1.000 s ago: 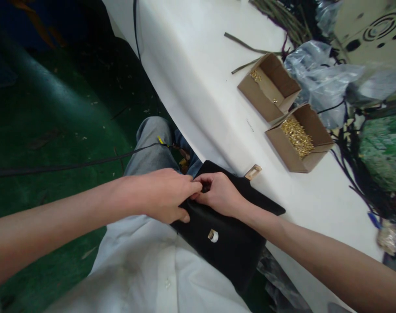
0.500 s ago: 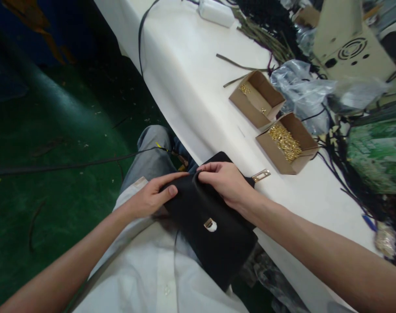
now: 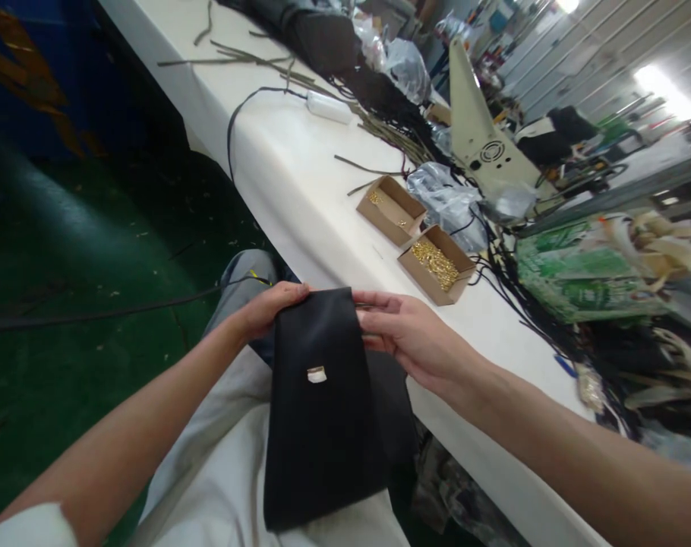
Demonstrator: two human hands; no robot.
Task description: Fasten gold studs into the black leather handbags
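A black leather bag piece (image 3: 323,410) with a small gold clasp (image 3: 317,374) on its face is held up over my lap. My left hand (image 3: 269,308) grips its upper left corner, fingers curled round the edge. My right hand (image 3: 411,334) holds the upper right edge, fingers partly stretched along it. The panel hangs down from both hands toward my white shirt.
The white table (image 3: 300,190) runs along my right. Two open cardboard boxes (image 3: 391,209) (image 3: 437,264) hold small gold fittings. Beyond lie plastic bags (image 3: 445,201), black cords, dark straps, a cream machine (image 3: 479,133) and green packaging (image 3: 578,277). Green floor lies at left.
The black piece has been lifted from my lap and turned upright, now hanging lengthwise. My hands have moved apart to its top corners. The view has tilted up along the table.
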